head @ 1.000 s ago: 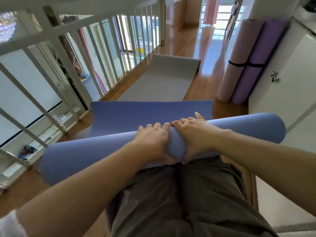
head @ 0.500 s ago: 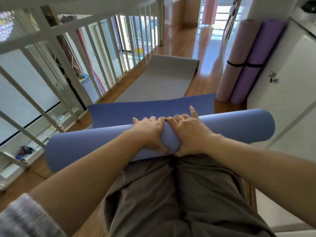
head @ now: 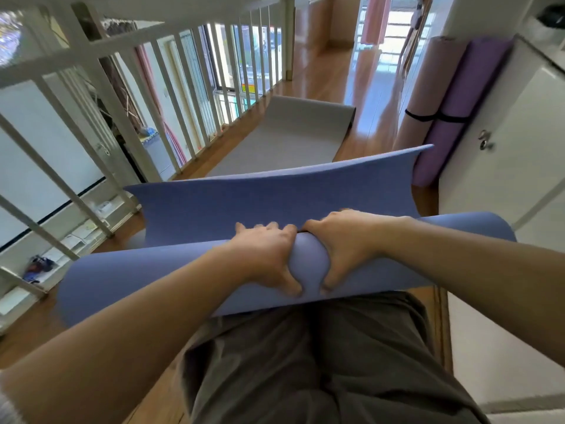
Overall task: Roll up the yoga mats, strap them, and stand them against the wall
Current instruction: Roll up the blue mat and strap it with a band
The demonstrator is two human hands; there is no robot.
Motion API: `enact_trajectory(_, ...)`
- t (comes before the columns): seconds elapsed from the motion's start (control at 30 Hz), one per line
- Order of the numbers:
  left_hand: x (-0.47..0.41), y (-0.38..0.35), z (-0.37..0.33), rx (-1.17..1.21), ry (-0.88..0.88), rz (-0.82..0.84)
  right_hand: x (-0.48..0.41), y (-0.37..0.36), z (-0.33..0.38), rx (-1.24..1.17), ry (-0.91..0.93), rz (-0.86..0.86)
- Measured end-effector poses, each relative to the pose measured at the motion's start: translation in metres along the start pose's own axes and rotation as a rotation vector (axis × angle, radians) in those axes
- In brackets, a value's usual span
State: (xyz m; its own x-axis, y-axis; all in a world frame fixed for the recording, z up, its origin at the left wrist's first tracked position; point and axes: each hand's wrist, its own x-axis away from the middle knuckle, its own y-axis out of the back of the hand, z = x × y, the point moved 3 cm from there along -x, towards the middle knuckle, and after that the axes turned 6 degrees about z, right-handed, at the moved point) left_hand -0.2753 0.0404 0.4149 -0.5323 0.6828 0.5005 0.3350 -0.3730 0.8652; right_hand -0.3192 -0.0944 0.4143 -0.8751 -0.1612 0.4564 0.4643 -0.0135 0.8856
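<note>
Left flank: white railing, upright bars with narrow gaps.
Right flank: white cabinet; pink rolled mat and purple rolled mat stand upright just beside it.
Front: blue mat, roll and raised loose end spanning nearly railing to cabinet.
Beyond: grey mat flat on wooden floor; bare strip at its right, open.

Blue mat; grey mat; pink roll; purple roll.
</note>
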Motion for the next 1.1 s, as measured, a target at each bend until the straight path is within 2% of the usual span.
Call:
enact_trajectory(0.13,0.003,-0.006,-0.012,-0.155,0.029,-0.103,-0.004,0.001,-0.001,-0.026,-0.002,0.022)
enact_trajectory(0.3,0.006,-0.024,-0.02,-0.223,0.023,-0.261,-0.003,-0.004,0.001,0.003,-0.084,0.056)
enact_trajectory(0.43,-0.01,-0.005,-0.002,-0.083,-0.021,-0.191,0.007,-0.02,0.017,0.245,-0.171,-0.116)
enact_trajectory(0.53,-0.02,0.001,-0.001,-0.076,0.0,-0.114,0.006,-0.015,0.014,0.153,-0.157,-0.14)
enact_trajectory(0.63,-0.019,-0.009,-0.01,-0.118,0.028,-0.179,-0.003,-0.003,0.003,0.088,-0.129,-0.073)
enact_trajectory(0.73,-0.021,-0.007,-0.004,-0.048,0.005,-0.206,-0.011,0.001,-0.004,0.029,-0.118,-0.05)
enact_trajectory(0.8,-0.029,0.004,0.006,-0.005,-0.001,-0.137,-0.01,-0.004,-0.001,0.076,-0.156,-0.085)
enact_trajectory(0.87,-0.036,0.013,0.014,0.045,-0.017,-0.064,-0.007,-0.015,0.005,0.205,-0.187,-0.181)
enact_trajectory(0.93,-0.042,0.017,0.015,0.062,-0.029,-0.042,-0.003,-0.022,0.007,0.236,-0.18,-0.275)
enact_trajectory(1.0,-0.04,0.011,0.01,0.012,0.008,-0.086,-0.006,-0.021,0.003,0.213,-0.156,-0.299)
enact_trajectory(1.1,-0.031,-0.013,0.0,-0.138,0.089,-0.24,-0.011,-0.016,-0.002,0.228,-0.129,-0.293)
